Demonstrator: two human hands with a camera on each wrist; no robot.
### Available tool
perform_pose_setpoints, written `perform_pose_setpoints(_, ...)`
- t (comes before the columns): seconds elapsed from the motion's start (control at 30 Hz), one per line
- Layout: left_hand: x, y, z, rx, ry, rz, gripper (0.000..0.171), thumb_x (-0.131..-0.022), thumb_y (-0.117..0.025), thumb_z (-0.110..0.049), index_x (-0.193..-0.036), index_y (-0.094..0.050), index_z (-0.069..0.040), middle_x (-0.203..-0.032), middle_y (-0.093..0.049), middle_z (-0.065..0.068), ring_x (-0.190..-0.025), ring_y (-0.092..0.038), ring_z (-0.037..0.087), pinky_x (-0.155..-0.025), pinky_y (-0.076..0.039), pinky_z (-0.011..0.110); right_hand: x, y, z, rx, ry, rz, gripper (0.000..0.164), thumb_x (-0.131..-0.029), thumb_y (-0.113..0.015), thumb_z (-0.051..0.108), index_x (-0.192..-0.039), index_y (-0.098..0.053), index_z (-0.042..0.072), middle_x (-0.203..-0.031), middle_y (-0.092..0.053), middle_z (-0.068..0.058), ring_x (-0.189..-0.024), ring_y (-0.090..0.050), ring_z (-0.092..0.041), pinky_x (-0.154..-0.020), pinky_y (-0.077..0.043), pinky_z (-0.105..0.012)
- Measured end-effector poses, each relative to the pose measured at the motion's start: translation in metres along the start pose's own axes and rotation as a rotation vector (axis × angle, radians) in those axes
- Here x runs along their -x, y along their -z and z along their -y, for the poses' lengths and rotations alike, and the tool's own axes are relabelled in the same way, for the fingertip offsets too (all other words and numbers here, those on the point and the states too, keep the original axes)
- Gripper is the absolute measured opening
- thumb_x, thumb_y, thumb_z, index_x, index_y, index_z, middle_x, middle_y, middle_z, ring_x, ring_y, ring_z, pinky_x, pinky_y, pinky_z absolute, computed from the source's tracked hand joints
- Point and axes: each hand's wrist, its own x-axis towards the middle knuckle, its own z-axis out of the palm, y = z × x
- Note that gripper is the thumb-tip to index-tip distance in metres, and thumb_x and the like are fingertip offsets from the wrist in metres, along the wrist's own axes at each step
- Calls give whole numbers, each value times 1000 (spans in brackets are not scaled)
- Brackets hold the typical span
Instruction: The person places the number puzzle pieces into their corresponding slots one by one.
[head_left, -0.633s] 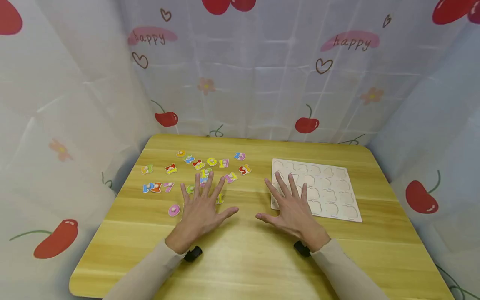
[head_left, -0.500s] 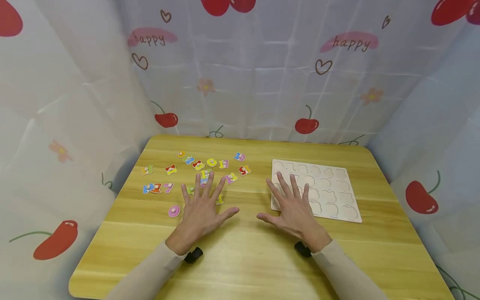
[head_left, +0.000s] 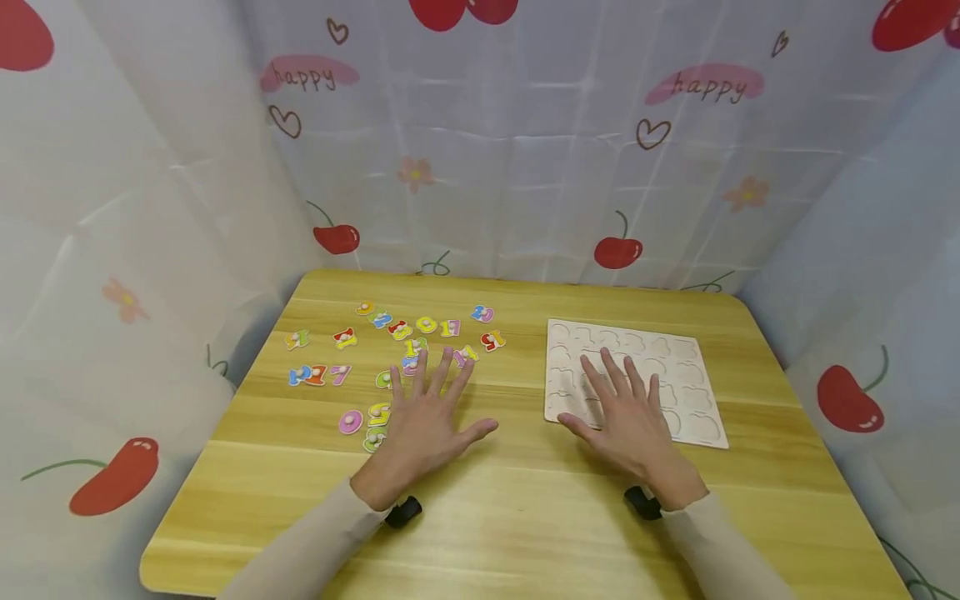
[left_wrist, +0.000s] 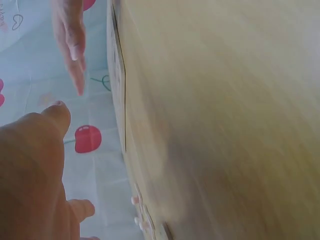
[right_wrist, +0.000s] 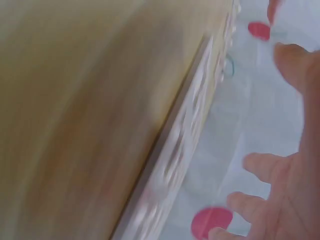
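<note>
Wood-grain worktop [head_left: 517,533], cherry-print curtain [head_left: 517,192] above, pale recessed board [head_left: 686,379] centre-right, colourful pieces [head_left: 401,331] centre-left, left hand [head_left: 426,429], right hand [head_left: 633,427], grip wide on both

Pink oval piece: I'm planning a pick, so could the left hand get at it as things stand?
Probably yes: the left hand is spread, holding nothing, and the pink oval piece lies uncovered to its left, with nothing visible between them blocking the way.

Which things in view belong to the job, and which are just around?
Likely the job:
colourful number pieces, lying loose
pale puzzle board, recesses visible
left hand and right hand, spread, holding nothing

Just around:
table
cherry-print curtain
black wrist devices
</note>
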Motion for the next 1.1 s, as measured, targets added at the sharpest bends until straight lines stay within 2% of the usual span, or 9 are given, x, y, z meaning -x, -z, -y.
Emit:
perform_pose_setpoints(0.17, -2, -4, -14, 12, -58, 57, 101, -106, -48, -93, -187, -29, -36, -198, -16, 5, -183, -11, 50, -139, -8, 88, 9, 18, -38, 14, -70, 41, 103, -107, -69, 73, -183, -36, 13, -192, -22, -29, -172, -22, -68, -131, -15, -95)
perform_pose_setpoints(0.33, -5, -12, -26, 36, -174, 127, 95, -109, -50, -88, -185, -34, -34, -198, -19, 5, -183, -14, 49, -139, -11, 88, 20, 33, -82, 29, -153, 113, 107, -106, -70, 74, -178, -39, 1, -185, -20, -45, -165, -20, -80, -126, -19, -97)
perform_pose_setpoints(0.43, -6, -16, -32, 37, -267, 182, 90, -111, -52, -83, -184, -36, -34, -198, -21, 2, -183, -18, 47, -140, -16, 85, 26, 40, -105, 40, -158, 167, 108, -106, -73, 70, -170, -45, -11, -176, -28, -54, -162, -21, -82, -127, -21, -94)
perform_pose_setpoints(0.53, -6, -18, -36, 42, -352, 236, 85, -114, -53, -79, -185, -35, -36, -197, -22, 0, -184, -19, 43, -141, -19, 82, 27, 43, -120, 59, -127, 214, 108, -105, -76, 67, -165, -48, -18, -169, -42, -53, -160, -27, -81, -127, -27, -91)
perform_pose_setpoints(0.63, -7, -18, -39, 36, -410, 265, 82, -115, -53, -76, -185, -34, -37, -197, -24, -2, -184, -21, 40, -143, -21, 79, 25, 43, -125, 70, -106, 235, 111, -101, -80, 69, -165, -48, -17, -165, -51, -49, -157, -36, -79, -122, -35, -90)
perform_pose_setpoints(0.77, -6, -17, -41, 17, -451, 274, 78, -117, -52, -73, -184, -37, -37, -196, -25, -2, -183, -25, 39, -143, -23, 77, 24, 44, -120, 50, -88, 235, 113, -96, -86, 71, -166, -52, -11, -165, -48, -52, -156, -39, -77, -121, -35, -88)
perform_pose_setpoints(0.97, -2, -14, -36, 11, -455, 266, 72, -118, -55, -68, -179, -48, -30, -193, -34, -1, -181, -32, 36, -143, -27, 74, 18, 42, -103, -28, -78, 245, 107, -90, -93, 70, -161, -62, -3, -171, -33, -57, -146, -39, -82, -113, -42, -91)
perform_pose_setpoints(1.1, 1, -12, -27, 20, -443, 250, 71, -118, -59, -65, -177, -53, -27, -191, -40, -2, -179, -37, 33, -142, -30, 73, 12, 38, -91, -68, -67, 246, 103, -90, -94, 68, -159, -63, -2, -174, -29, -55, -145, -38, -79, -112, -44, -89)
